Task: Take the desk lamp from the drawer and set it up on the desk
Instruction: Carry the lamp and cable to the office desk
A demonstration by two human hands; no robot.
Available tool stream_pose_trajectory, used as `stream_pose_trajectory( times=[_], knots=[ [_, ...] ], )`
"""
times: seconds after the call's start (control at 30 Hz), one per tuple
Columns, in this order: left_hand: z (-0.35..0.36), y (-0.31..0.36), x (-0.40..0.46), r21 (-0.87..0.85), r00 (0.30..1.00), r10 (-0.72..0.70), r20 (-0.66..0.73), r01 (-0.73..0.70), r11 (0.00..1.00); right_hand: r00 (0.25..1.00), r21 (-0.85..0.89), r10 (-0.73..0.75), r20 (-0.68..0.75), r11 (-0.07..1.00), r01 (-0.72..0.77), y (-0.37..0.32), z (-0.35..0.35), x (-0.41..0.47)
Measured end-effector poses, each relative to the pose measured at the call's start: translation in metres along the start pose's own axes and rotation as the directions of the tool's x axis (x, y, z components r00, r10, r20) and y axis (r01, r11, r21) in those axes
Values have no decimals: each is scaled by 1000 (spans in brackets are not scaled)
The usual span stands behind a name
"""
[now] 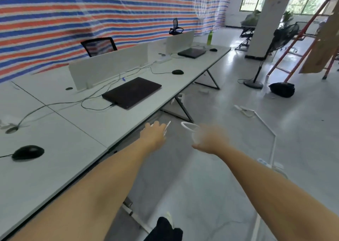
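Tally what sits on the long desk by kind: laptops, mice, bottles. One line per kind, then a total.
Laptops: 2, near and far
Mice: 3, at and
Bottles: 1, green
Total: 6

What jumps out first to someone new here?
Two bare arms reach forward just off the desk's front edge, the left hand and right hand holding a white ring-shaped lamp between them. Behind, a striped tarp fills the back wall above the long white desk with a closed black laptop.
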State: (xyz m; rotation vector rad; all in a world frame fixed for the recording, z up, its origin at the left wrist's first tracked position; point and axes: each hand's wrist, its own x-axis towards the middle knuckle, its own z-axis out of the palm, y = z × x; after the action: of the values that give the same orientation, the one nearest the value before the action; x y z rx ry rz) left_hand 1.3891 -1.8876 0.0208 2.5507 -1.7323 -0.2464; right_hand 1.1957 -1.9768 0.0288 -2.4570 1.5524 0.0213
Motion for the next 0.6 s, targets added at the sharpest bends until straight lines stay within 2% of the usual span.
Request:
stream_pose_trajectory(
  times=[0.17,0.37,0.6],
  knots=[
    [-1,31,140,-10,999,34,-19,-34,999,1000,1,5,-30,1000,-5,34,-9,134],
    [-36,67,332,6,998,65,-27,-65,998,997,-6,68,-35,998,-68,79,-58,313],
    [-50,103,493,25,996,84,29,-85,996,994,21,107,-14,994,-107,131,-89,458]
  ],
)
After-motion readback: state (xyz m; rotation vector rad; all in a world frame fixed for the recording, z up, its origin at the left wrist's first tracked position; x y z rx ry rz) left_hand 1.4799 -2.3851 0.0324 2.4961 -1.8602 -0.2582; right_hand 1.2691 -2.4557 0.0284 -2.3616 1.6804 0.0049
